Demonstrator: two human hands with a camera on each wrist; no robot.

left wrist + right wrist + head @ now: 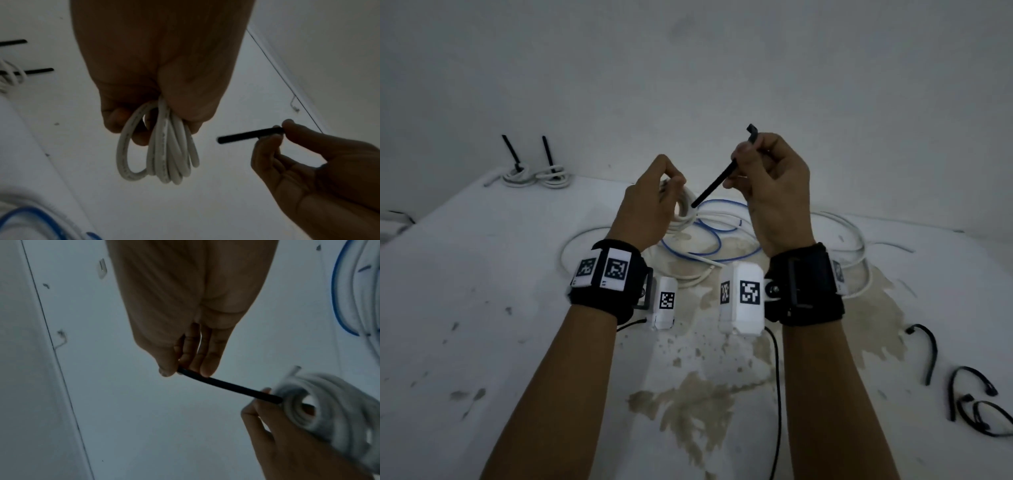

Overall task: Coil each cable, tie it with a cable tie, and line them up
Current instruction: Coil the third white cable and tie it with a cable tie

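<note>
My left hand [654, 202] grips a coiled white cable [685, 209] above the table; in the left wrist view the coil [164, 146] hangs in several loops below the curled fingers [115, 118]. My right hand [767, 178] pinches a straight black cable tie [717, 181] between thumb and fingers, its free tip pointing down-left at the coil. In the right wrist view the tie [228, 386] reaches from my fingertips [170, 369] to the blurred coil [320, 404]. Two tied white coils [536, 176] with black tie tails upright lie at the back left.
Loose blue cable [709, 240] and white cable [856, 236] sprawl on the white stained table [482, 274] under my hands. Several spare black ties [969, 387] lie at the right front. A white wall stands behind.
</note>
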